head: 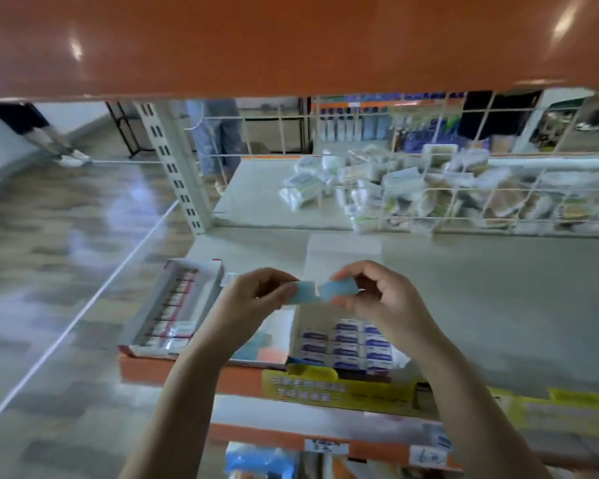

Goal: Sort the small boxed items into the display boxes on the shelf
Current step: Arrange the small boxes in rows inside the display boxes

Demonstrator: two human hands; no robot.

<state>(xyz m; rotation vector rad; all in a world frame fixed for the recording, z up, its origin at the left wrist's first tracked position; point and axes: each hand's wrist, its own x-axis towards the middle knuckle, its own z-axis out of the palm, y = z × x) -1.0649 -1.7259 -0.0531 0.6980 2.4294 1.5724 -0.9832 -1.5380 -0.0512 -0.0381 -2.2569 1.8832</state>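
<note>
Left hand [253, 299]: pinched blue box [303, 294], long axis left-right.
Right hand [377, 292]: pinched second blue box [336, 289], end to end with the first.
Display box [296, 326]: beneath.

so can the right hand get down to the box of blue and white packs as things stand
Probably yes: the right hand hovers just above the open-topped display box with nothing between, though it already pinches a small blue item.

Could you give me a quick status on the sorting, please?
Left hand pinches one blue item, right hand another. Both above open display box. Nothing in the way.
</note>
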